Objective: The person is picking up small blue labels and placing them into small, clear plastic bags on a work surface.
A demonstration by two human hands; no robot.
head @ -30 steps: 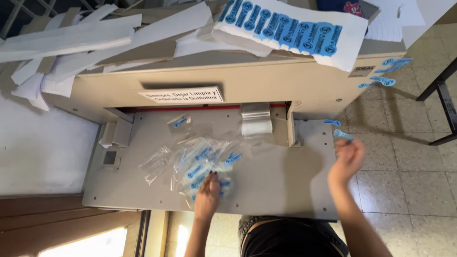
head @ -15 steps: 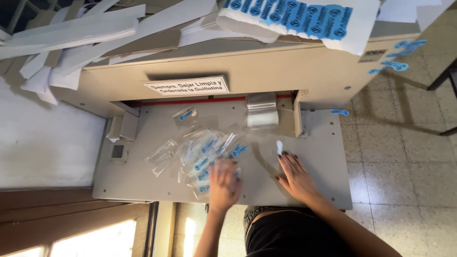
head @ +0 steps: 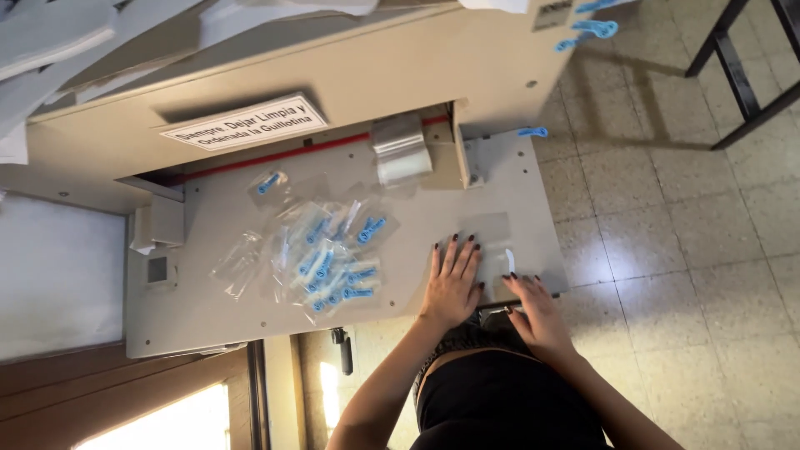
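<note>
Both hands pressed on a clear plastic bag at the right end of a beige guillotine table.

Beige metal cutter table (head: 250, 321) spanned the frame. At its 9 o'clock, a loose pile of small clear plastic bags with blue pieces inside (head: 329, 254); at 12 o'clock of the pile, a white printed label strip (head: 244, 122) on the machine hood. At 1 o'clock of the pile, a stack of empty clear bags (head: 401, 150) sat by the red line. Left hand (head: 452, 283) lay flat, fingers spread wide, gripping nothing, on the left edge of a flat clear plastic bag (head: 493, 242). Right hand (head: 533, 304), at 4 o'clock of the left, rested on the table edge, fingers loosely bent, fingertips touching that bag's near edge. Tiled floor (head: 683, 250) at far right.
</note>
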